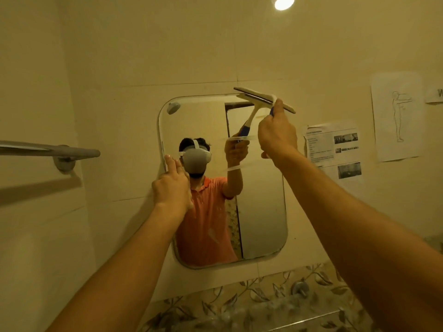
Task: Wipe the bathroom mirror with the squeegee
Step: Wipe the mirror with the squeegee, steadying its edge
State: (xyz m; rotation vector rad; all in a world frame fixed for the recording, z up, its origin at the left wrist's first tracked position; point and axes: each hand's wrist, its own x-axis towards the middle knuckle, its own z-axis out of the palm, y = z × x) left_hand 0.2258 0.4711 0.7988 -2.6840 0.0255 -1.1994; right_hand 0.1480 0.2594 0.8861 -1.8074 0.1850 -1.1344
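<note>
At the mirror (261, 212) top, right hand (275, 137) fingers grip the squeegee (263, 99); left hand (171, 185) fingers spread

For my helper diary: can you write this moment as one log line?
right hand: holds squeegee at mirror top right | left hand: flat on left edge

— Where's the camera sitting?
— On the person's head, the only view there is. It faces the wall, tilted a little upward, arm's reach from the mirror (261, 212).
— Wide lens?
— Very: it takes in the ceiling light (284, 2) above and the leaf-patterned tiles (239, 305) below.
</note>
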